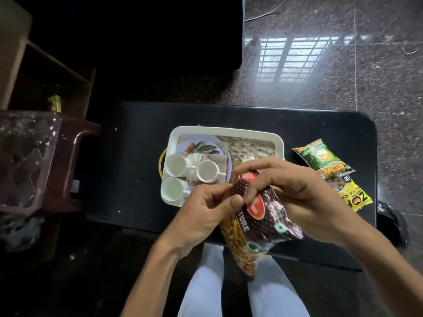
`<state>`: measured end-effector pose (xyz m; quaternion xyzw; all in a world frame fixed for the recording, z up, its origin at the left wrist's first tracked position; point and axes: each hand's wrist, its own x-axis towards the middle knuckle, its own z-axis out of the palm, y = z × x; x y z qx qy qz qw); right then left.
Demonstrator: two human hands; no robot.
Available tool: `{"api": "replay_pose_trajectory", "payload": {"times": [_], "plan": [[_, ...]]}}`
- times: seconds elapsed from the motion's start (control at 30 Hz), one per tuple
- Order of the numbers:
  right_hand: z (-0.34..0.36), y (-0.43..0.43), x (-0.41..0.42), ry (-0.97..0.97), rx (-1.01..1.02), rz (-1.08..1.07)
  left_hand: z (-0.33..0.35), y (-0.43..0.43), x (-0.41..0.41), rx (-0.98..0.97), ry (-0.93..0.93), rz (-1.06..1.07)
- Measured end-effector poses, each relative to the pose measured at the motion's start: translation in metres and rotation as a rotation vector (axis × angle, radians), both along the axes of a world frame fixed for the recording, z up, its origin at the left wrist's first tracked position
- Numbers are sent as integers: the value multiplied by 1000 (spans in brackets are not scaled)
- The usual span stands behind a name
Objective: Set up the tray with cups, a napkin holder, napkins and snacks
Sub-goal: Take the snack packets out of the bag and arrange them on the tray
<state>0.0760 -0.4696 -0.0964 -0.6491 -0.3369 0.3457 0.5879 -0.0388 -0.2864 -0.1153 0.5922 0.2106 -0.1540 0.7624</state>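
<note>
Head view: both hands grip a brown snack packet (263, 216) above the counter's (137, 156) near edge. Left hand (206, 216) pinches the packet's top corner between thumb and fingers; right hand (302, 193) clasps its upper side. A white tray (225, 131) sits mid-counter with three white cups (175, 164) clustered at its left end; whatever lies at its right end is hidden behind the hands. A green packet (322, 159) and a yellow packet (352, 195) lie overlapping near the counter's right edge, well apart from the cups.
</note>
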Motion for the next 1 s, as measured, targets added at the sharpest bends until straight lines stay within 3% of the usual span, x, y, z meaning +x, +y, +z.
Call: {"api": "replay_pose_trajectory", "payload": {"times": [0.13, 0.27, 0.43, 0.67, 1.0], "plan": [[-8, 7, -22, 330, -73, -382, -13, 2, -9, 163, 28, 336], [-19, 26, -38, 380, -178, -340, -22, 18, -1, 271, 24, 530], [-30, 92, -21, 140, -303, -460, -26, 59, 22, 289, -20, 484], [-81, 180, 34, 7, -421, -653, -70, 153, 73, 459, -15, 423], [-162, 230, 39, 47, -602, -629, -145, 199, 90, 641, 104, 295]]}}
